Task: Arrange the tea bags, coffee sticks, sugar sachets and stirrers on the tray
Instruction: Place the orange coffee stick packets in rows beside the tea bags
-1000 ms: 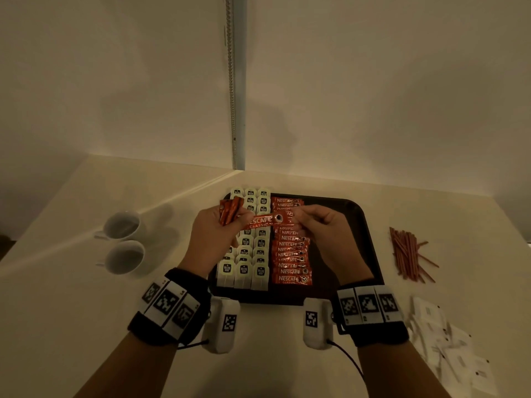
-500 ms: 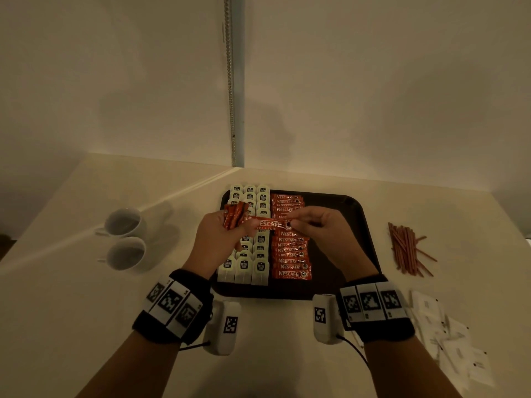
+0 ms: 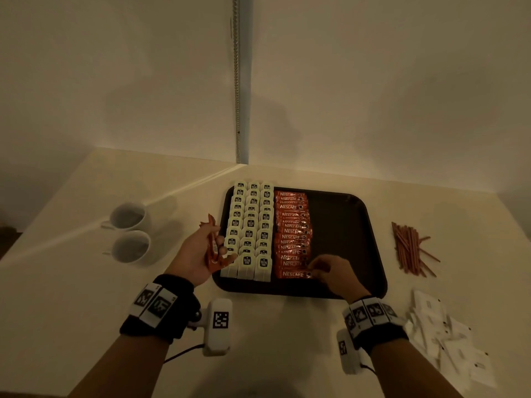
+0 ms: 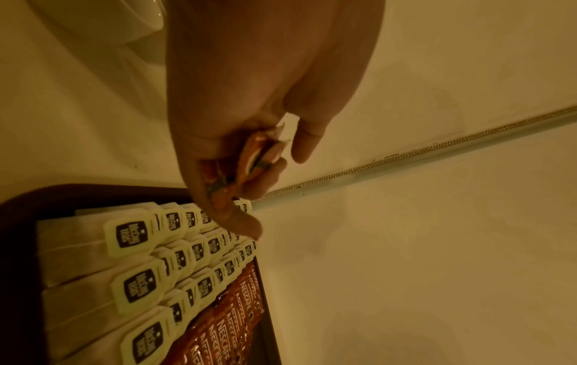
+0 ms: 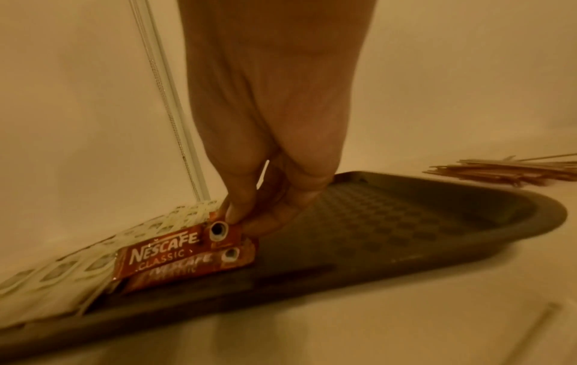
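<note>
White cups (image 3: pixel 130 232), two of them, sit on the far left of the pale counter (image 3: pixel 86 311); what is inside them is too dark to tell. Next comes the left hand (image 3: pixel 198 254), just beside the left edge of the tray (image 3: pixel 370 225). Its grip is curled round a small bunch of red coffee sticks (image 3: pixel 213 248). How many sticks it holds is hard to see, since the fingers cover part of them. In the left wrist view the thumb sticks out straight while the other fingers wrap the bunch.

On the dark tray, three neat rows of white tea bags (image 3: pixel 250 225) fill the left part, each with a dark square label. Right beside them lies a row of flat, shiny red coffee sticks (image 3: pixel 291 234), overlapping one another. The right part of the tray floor is bumpy, with a pattern of little squares.

The right hand (image 3: pixel 336 272) is at the near end of the red row. Its grip pinches the right end of the nearest stick (image 5: pixel 175 249), which lies on top of another. Part of the hand hides the stick ends in the head view.

Thin brown stirrers (image 3: pixel 409 248) lie in a loose pile on the counter, right of the tray. White sugar sachets (image 3: pixel 442 334) lie scattered near the right wrist, blurry and partly cut off.
</note>
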### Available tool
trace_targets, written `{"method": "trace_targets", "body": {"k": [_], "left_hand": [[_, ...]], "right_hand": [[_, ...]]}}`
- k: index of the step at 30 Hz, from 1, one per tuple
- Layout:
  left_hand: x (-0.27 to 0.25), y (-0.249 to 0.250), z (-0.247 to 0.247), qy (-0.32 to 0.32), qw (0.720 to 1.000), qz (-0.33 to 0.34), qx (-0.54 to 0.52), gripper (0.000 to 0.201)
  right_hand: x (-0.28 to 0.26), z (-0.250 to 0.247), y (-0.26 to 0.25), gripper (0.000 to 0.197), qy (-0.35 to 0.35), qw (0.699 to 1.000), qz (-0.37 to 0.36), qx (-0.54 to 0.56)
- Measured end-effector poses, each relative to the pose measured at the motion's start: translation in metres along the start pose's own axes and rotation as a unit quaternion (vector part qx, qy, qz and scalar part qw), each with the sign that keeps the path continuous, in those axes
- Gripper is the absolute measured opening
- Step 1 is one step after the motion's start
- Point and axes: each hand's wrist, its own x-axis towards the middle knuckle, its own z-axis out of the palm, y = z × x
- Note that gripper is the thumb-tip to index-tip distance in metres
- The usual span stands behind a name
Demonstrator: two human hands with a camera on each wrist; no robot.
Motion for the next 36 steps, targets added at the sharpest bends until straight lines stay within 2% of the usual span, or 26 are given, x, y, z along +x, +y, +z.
{"method": "trace_targets", "body": {"k": [4,8,11,16,23,25,28,31,33,34,36], "left_hand": [[-0.001,0.0,0.0,-0.01,1.0,0.008,0.001,0.017],[0.0,-0.001,-0.002,-0.002,1.0,0.0,0.005,0.006],[-0.003,-0.004,0.001,-0.003,1.0,0.0,0.008,0.01],[-0.005,-0.009,0.006,-0.046,0.996,0.026,0.067,0.012],[-0.005,-0.014,0.01,-0.071,0.983,0.075,0.152,0.018],[-0.007,-0.012,0.015,-0.062,0.978,0.091,0.178,0.013],[-0.01,-0.006,0.027,-0.059,0.962,0.12,0.239,0.008],[-0.011,-0.004,0.038,-0.062,0.924,0.176,0.335,0.013],[-0.011,-0.003,0.043,-0.066,0.897,0.221,0.378,0.009],[-0.011,-0.002,0.043,-0.064,0.887,0.239,0.389,0.006],[-0.007,0.001,0.04,-0.036,0.882,0.267,0.386,0.013]], "right_hand": [[0.004,0.009,0.002,0.014,0.022,0.999,0.017,0.018],[0.004,0.013,0.003,0.013,0.057,0.998,0.016,0.022],[0.004,0.018,0.002,0.012,0.058,0.998,0.028,0.028],[0.004,0.022,0.005,0.012,0.063,0.997,0.044,0.026],[0.002,0.018,0.003,0.015,0.075,0.995,0.059,0.014],[0.002,0.01,-0.009,0.013,0.09,0.995,0.035,0.037],[0.0,-0.005,-0.051,0.015,0.081,0.987,-0.035,0.136],[-0.007,-0.017,-0.1,0.021,-0.001,0.961,-0.129,0.245],[-0.011,-0.021,-0.119,0.017,-0.046,0.949,-0.175,0.259],[-0.011,-0.022,-0.123,0.015,-0.056,0.945,-0.187,0.263],[-0.011,-0.024,-0.124,0.013,-0.065,0.936,-0.197,0.284]]}}
